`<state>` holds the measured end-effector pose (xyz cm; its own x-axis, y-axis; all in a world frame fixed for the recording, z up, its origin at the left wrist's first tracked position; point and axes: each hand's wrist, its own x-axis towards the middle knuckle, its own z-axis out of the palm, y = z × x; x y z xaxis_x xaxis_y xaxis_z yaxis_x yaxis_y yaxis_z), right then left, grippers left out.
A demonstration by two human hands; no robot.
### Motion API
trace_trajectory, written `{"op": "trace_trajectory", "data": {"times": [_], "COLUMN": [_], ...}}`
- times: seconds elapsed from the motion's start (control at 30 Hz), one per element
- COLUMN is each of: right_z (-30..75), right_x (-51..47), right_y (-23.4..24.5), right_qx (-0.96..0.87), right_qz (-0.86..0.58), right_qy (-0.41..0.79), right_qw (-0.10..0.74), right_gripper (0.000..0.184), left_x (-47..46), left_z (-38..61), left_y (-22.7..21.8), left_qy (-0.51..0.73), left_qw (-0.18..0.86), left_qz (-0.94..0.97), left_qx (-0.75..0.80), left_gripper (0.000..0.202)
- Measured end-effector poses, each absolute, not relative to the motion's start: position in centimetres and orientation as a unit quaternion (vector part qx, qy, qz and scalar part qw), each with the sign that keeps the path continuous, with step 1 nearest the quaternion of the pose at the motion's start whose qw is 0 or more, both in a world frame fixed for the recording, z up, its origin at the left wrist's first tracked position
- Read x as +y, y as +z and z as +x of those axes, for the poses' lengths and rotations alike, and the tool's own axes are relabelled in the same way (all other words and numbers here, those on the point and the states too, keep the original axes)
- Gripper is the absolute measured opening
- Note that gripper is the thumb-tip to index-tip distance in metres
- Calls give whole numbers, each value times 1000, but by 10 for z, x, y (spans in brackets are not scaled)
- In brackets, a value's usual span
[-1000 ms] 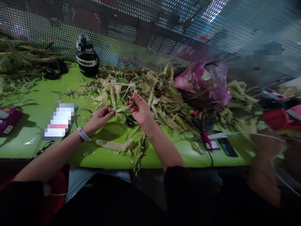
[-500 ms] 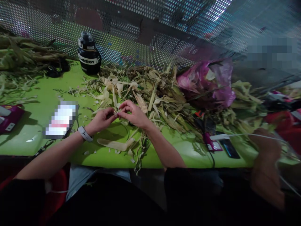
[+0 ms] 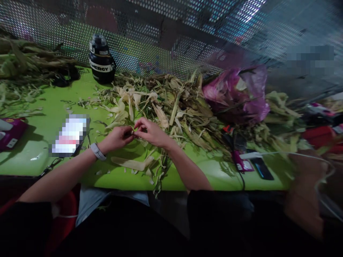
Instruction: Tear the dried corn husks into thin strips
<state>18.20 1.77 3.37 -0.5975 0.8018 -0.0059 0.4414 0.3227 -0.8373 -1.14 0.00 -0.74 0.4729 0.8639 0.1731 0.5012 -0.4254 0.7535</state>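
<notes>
Over the green table [image 3: 66, 173], my left hand [image 3: 119, 138] and my right hand [image 3: 152, 133] meet fingertip to fingertip. Both are closed in a pinch around something small and pale, too small to name. A grey-white watch band circles my left wrist. Just beyond the fingers lie pale dried husk pieces [image 3: 121, 113], which look like corn husks. Nearer to me, a long cream husk strip [image 3: 128, 162] rests flat, with thin green stems [image 3: 160, 175] beside it that reach the table's front edge.
A black bottle [image 3: 102, 66] stands at the back before a perforated metal panel [image 3: 150, 39]. Piled husks [image 3: 184, 103] and a pink plastic bag [image 3: 230, 89] fill the back right. A phone [image 3: 70, 135] lies left, another phone [image 3: 262, 167] right. A co-worker's blurred arm [image 3: 308, 182] is at far right.
My left fingers have curled further in, while my right hand has shifted slightly at the fingertips. At the far right the co-worker's arm and the white cable near it have moved.
</notes>
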Motion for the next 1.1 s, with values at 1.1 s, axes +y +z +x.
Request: {"op": "trace_trajectory", "data": {"times": [1.1], "right_z": [185], "right_x": [15], "right_y": [38], "right_qx": [-831], "right_qz": [-340], "right_qy": [382], "right_qw": [219], "right_gripper": [27], "left_x": [0], "left_z": [-11], "left_y": [-6], "left_qy": [263], "left_qw": [535], "left_qz": [691], "left_qx": [409], "left_gripper": [33]}}
